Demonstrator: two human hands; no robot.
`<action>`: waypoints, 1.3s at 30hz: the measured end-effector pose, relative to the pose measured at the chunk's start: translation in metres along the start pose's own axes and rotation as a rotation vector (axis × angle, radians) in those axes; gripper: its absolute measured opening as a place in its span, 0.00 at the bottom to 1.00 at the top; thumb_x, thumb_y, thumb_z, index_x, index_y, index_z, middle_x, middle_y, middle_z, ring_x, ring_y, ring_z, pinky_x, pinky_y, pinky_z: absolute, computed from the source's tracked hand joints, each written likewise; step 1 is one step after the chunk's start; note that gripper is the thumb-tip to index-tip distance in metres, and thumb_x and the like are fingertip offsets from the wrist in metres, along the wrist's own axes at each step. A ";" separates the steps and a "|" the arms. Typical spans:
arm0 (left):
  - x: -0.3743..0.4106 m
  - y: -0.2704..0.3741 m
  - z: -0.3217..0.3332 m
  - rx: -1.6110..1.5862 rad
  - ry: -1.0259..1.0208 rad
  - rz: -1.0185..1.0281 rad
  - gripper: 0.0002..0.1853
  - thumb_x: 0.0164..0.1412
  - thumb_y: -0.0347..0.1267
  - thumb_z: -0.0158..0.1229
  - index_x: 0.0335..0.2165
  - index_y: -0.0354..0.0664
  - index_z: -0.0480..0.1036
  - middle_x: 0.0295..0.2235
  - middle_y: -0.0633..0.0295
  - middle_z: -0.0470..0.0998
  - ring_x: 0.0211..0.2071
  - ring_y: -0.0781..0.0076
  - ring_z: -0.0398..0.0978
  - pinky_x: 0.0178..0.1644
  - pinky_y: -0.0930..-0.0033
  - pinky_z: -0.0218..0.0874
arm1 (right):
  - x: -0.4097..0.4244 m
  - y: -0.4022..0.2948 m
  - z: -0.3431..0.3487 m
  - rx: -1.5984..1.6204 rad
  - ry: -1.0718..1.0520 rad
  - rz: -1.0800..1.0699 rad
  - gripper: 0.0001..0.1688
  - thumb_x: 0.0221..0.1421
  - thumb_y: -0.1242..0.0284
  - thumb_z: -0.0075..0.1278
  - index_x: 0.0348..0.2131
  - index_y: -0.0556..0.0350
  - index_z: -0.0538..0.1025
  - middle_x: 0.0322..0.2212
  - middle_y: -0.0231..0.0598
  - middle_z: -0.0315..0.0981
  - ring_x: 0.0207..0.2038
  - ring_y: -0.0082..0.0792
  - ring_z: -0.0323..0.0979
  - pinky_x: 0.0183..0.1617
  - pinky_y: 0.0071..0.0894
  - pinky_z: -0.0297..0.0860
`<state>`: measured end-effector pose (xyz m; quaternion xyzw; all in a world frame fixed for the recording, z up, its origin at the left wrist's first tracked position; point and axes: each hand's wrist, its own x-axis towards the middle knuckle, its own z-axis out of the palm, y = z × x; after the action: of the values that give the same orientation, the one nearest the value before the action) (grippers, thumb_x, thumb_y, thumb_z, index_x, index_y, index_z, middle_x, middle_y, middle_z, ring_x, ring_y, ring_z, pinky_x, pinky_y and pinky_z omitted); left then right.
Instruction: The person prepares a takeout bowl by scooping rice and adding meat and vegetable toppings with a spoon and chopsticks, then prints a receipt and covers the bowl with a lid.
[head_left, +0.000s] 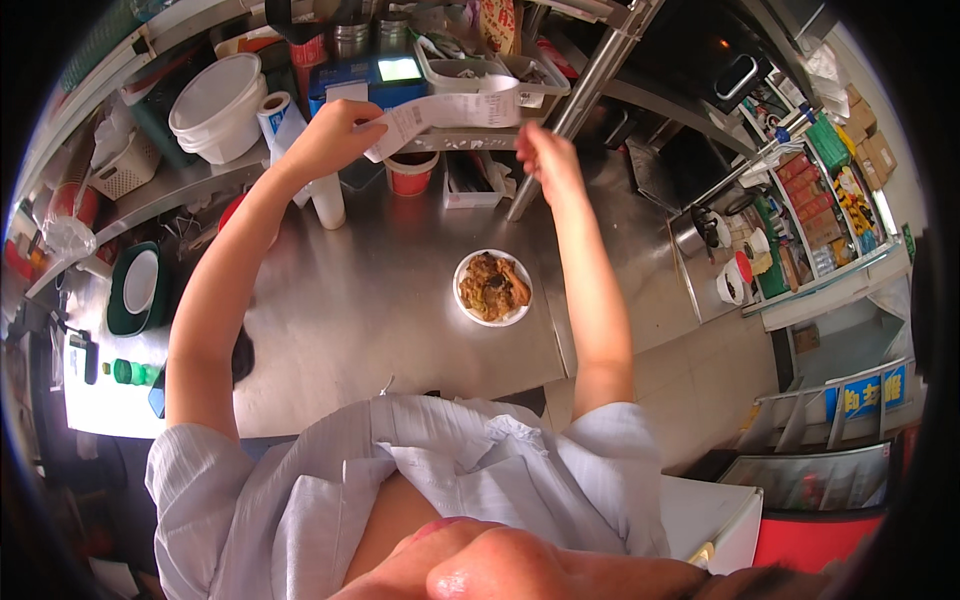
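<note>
My left hand (330, 139) pinches one end of a long printed receipt strip (457, 111), which curls away to the right in front of the shelf. Just below the strip's curled right end is my right hand (553, 161), its fingers bent and blurred; whether they touch the paper I cannot tell. Behind my left hand sits a blue device (319, 75) with a lit screen, and a piece of white paper stands at its front. On the steel counter (360, 315) between my forearms rests a round white bowl (459, 304) filled with browned meat pieces and other cooked food (495, 285).
Along the shelf (480, 141) stand stacked white tubs (217, 105), a roll (274, 109) and plastic bins (457, 71). Beneath it are a red tub (411, 180) and a white box (472, 196). A steel post (592, 79) rises beside my right hand. A green tray (120, 300) lies at left.
</note>
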<state>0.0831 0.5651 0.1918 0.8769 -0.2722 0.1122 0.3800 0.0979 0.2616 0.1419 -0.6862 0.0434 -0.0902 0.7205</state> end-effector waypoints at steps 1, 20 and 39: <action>0.002 0.001 0.002 0.046 -0.051 0.030 0.12 0.49 0.29 0.53 0.32 0.31 0.72 0.24 0.51 0.74 0.25 0.68 0.71 0.33 0.70 0.61 | -0.004 0.016 -0.005 -0.133 -0.015 0.049 0.14 0.51 0.63 0.49 0.27 0.57 0.73 0.20 0.30 0.71 0.18 0.18 0.66 0.19 0.16 0.58; 0.012 -0.009 -0.001 0.406 -0.133 0.090 0.08 0.47 0.31 0.56 0.26 0.37 0.74 0.23 0.52 0.74 0.25 0.55 0.71 0.29 0.65 0.62 | -0.003 -0.015 0.123 -0.870 -0.478 -1.113 0.09 0.48 0.67 0.44 0.25 0.48 0.75 0.18 0.45 0.70 0.26 0.45 0.70 0.30 0.41 0.66; 0.013 -0.005 0.008 0.423 0.067 0.130 0.08 0.50 0.30 0.53 0.29 0.38 0.73 0.29 0.56 0.75 0.30 0.57 0.72 0.33 0.67 0.63 | 0.014 0.004 0.118 -0.574 -0.332 -0.884 0.11 0.50 0.65 0.44 0.27 0.52 0.74 0.22 0.45 0.72 0.25 0.45 0.71 0.28 0.39 0.66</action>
<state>0.0968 0.5572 0.1889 0.9134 -0.2857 0.2203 0.1883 0.1342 0.3752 0.1454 -0.8129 -0.3403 -0.2593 0.3951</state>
